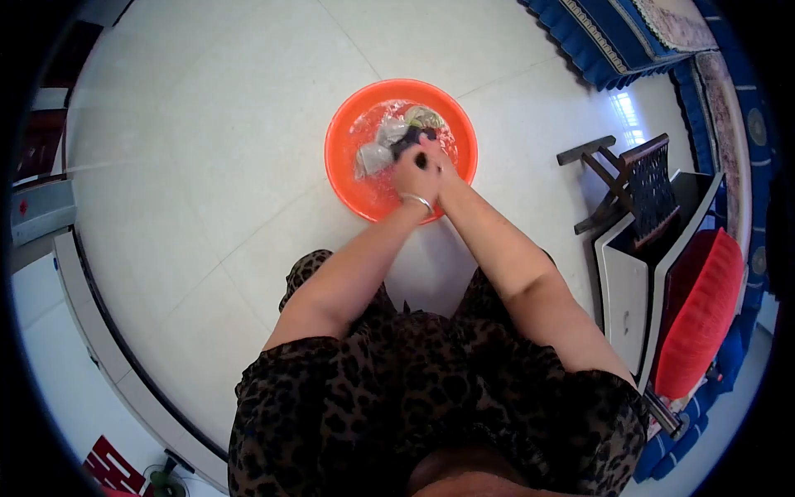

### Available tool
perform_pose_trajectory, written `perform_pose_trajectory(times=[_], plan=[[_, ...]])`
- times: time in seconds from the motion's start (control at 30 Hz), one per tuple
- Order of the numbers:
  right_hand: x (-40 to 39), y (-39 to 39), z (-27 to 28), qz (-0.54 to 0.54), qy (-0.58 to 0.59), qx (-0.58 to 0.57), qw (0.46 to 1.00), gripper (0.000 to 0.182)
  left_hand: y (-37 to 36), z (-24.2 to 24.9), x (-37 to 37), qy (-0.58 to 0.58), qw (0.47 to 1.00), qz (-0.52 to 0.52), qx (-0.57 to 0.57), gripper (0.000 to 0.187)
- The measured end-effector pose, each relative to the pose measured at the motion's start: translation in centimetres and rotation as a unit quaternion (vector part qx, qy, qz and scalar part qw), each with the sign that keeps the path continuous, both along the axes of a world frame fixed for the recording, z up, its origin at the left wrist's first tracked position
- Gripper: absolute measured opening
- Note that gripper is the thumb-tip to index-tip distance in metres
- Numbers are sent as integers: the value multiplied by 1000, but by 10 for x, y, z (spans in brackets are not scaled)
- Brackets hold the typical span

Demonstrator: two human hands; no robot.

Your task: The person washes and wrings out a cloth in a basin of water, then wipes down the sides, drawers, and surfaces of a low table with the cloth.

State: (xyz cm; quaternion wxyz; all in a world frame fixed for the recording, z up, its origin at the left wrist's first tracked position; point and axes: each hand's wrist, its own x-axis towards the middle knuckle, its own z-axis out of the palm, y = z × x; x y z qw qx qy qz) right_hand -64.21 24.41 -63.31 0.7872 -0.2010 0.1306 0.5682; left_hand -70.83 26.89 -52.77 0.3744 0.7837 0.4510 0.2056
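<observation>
An orange plastic basin (333, 166) of water stands on the floor in front of me. My left hand (411, 176), with a silver bracelet at its wrist, is closed on a dark cloth (407, 142) over the basin. Pressed close beside it, my right hand (440, 159) is closed on the same cloth. A bit of dark fabric shows at the left fist. Pale grey cloth (374, 157) lies wet in the water to the left, and a greenish patterned piece (424, 118) is at the far side. Some fingers are hidden or slightly blurred.
Pale floor tiles (207, 149) surround the basin. On the right are a dark folding stool (617, 178), a white box-like container (625, 306), a red cushion (702, 315) and blue-draped furniture (617, 41). A raised ledge (116, 348) runs along the left.
</observation>
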Motion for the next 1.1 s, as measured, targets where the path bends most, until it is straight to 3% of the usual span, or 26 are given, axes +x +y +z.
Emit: perform_pose_trajectory(times=[0.03,0.1,0.17,0.2,0.27,0.37,0.4,0.5,0.53,0.63,0.67,0.7,0.73,0.77,0.8,0.83,0.87,0.9,0.93,1.03,1.1], plan=[[-8,4,52,32,-52,-180,982,20,18,-6,0,43,997,45,-51,33],[-21,20,60,-4,-140,-250,958,14,50,-37,-3,27,992,100,-66,42],[-8,14,70,54,-165,-198,965,11,73,-62,-7,46,990,118,-69,45],[0,11,78,81,-176,-172,966,10,88,-60,-7,-31,973,113,-200,46],[10,2,121,133,-231,-131,955,12,112,-57,-10,-177,870,95,-450,47],[20,-9,127,196,-303,-64,930,13,127,-57,-11,-259,817,97,-506,51],[17,-9,131,193,-320,-63,925,14,122,-42,-10,-311,770,51,-556,53],[22,-8,114,228,-422,-126,868,20,111,-13,-6,-263,792,-28,-551,48],[25,-7,100,247,-462,-157,837,23,111,-26,0,-271,855,-11,-441,44],[17,-1,50,129,-505,-262,812,33,97,2,6,-93,955,-26,-282,52],[18,-3,50,163,-373,-265,874,41,91,2,9,-72,982,-52,-164,51],[15,-6,68,197,-232,-258,917,48,83,0,11,-36,985,-45,-162,53],[10,-5,82,233,-89,-240,938,55,61,46,12,-18,987,-21,-158,50],[10,-5,62,229,-61,-95,967,72,52,39,14,-56,981,-40,-181,53],[5,1,64,127,-74,-90,985,69,43,31,16,-94,973,-60,-204,57],[7,2,72,112,-119,-97,982,62,27,17,17,-92,980,-48,-170,49],[6,8,54,82,-24,-41,995,55,9,13,19,-115,984,-59,-123,51],[6,13,33,56,74,11,996,47,-4,17,14,-87,979,-88,-164,50],[-2,18,19,58,60,-15,996,46,-14,28,9,-45,985,-118,-115,49],[-8,8,-9,43,11,-102,994,42,10,17,14,-61,984,36,-165,44],[-14,11,12,12,-34,-198,980,34,44,-36,15,-127,984,109,-65,40]])
